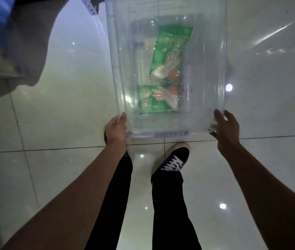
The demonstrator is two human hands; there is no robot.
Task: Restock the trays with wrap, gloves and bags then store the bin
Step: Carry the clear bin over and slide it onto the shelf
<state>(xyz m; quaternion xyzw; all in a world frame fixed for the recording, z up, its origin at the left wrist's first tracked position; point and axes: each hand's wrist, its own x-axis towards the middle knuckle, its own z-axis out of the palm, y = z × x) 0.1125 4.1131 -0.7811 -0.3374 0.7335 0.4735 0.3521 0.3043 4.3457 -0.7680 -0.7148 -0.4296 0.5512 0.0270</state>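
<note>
Head view: bin (215,51), far end beyond frame.

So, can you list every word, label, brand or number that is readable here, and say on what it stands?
No text here can be read.
upper green glove packet: pale printing, too blurred to read.
lower green glove packet: printing too blurred to read.
clear bin: no label or number shows.

Bin (206,69): clear glossy plastic. Glove packs (168,51): shiny green film. Floor (61,114): glossy tile.
</note>
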